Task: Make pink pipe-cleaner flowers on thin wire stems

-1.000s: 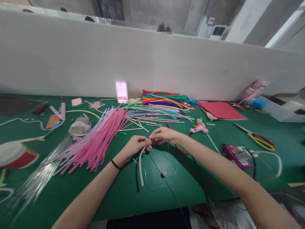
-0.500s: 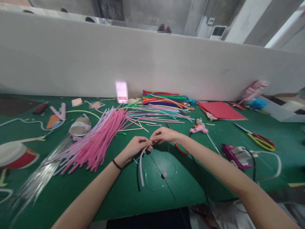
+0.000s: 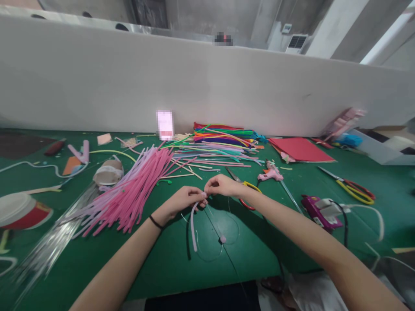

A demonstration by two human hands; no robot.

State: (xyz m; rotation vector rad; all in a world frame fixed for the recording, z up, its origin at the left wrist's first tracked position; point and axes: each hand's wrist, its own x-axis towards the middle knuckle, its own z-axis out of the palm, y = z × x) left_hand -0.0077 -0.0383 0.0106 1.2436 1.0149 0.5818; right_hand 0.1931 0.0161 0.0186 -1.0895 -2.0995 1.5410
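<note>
My left hand pinches a pale lilac pipe cleaner, whose free end hangs down in a curve over the green table. Against it, fingertip to fingertip, my right hand is closed on the same pipe cleaner's upper end. Just what lies between the fingertips is too small to make out. Below the hands, a thin clear thread loops over the table, with a small lilac ball on it. Scissors with red and yellow handles lie partly hidden beneath my right forearm.
To the left lie a bundle of pink pipe cleaners, a tape roll and a tub. Coloured pipe cleaners line the back. On the right are a pink glue gun, more scissors and a purple power strip.
Both hands stay together and have barely shifted. My right forearm sits slightly lower, and more of the scissors beside it shows.
</note>
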